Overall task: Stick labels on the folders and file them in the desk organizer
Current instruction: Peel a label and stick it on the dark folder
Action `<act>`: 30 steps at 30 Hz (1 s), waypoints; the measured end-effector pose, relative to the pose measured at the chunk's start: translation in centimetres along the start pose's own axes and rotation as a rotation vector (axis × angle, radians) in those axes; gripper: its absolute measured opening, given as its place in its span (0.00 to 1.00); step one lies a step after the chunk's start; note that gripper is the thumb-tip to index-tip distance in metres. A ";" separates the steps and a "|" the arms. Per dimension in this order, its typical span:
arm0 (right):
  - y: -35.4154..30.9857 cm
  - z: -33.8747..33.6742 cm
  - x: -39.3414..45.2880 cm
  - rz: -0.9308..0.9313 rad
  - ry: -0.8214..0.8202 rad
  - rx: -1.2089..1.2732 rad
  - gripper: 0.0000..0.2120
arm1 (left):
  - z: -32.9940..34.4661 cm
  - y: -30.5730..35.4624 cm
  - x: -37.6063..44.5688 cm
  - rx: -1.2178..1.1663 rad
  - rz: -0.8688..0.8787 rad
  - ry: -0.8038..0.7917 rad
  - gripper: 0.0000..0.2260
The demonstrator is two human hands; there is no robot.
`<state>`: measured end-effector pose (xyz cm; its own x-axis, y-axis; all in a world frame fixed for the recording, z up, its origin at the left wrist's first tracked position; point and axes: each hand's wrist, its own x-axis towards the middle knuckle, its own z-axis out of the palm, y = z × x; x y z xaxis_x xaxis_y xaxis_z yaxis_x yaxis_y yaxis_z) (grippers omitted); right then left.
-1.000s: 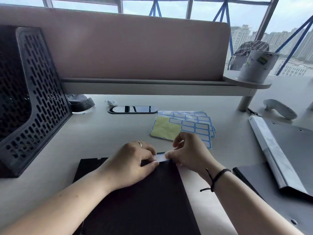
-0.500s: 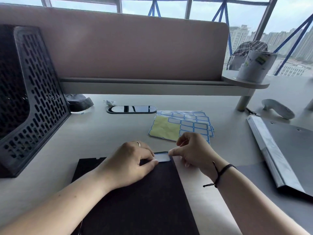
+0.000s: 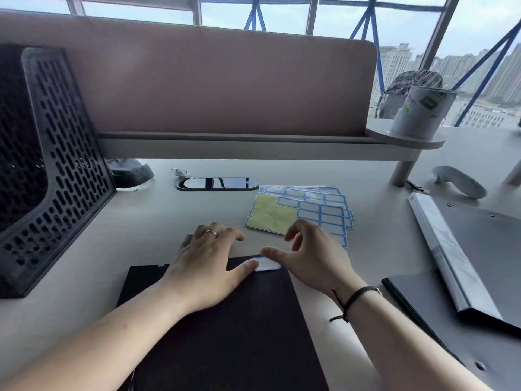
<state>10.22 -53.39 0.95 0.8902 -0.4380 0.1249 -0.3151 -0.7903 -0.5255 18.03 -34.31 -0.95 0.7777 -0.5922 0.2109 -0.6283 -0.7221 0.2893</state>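
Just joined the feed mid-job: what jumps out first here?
Both hands meet at the near centre: the left hand lies flat on a black folder, its thumb at a white label on the folder's top edge, the right hand beside it. Label sheets lie just behind; a black mesh organizer stands far left.

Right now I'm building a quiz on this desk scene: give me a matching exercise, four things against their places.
Things:
1. label
2. organizer
3. label sheets
4. grey folder

Places:
A. far left of desk
B. far corner of black folder
C. right of desk
D. beyond the hands

Pairs: 1-B, 2-A, 3-D, 4-C
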 end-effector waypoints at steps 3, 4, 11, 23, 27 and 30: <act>-0.2 0.5 -0.3 -0.059 -0.004 -0.121 0.26 | -0.1 0.1 0.0 -0.001 -0.025 -0.014 0.29; -0.1 0.5 -0.2 -0.059 -0.010 -0.121 0.26 | -0.1 0.1 0.1 -0.003 -0.036 -0.020 0.29; 0.8 0.0 0.6 -0.043 -0.032 -0.062 0.19 | 0.0 0.0 0.3 0.004 -0.054 -0.037 0.26; 0.9 0.0 0.2 -0.108 -0.082 -0.101 0.31 | 0.3 -0.5 0.1 -0.099 0.221 0.021 0.22; 1.1 -0.5 0.4 -0.090 -0.127 -0.056 0.29 | 0.2 -0.6 0.0 -0.128 0.214 0.070 0.22; 1.7 -0.9 0.9 -0.065 -0.165 0.039 0.26 | 0.0 -0.5 -0.2 -0.130 0.224 0.100 0.21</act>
<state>10.23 -55.51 0.98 0.9513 -0.3076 0.0211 -0.2451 -0.7961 -0.5532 18.22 -33.81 -1.19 0.6218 -0.6888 0.3727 -0.7821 -0.5214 0.3413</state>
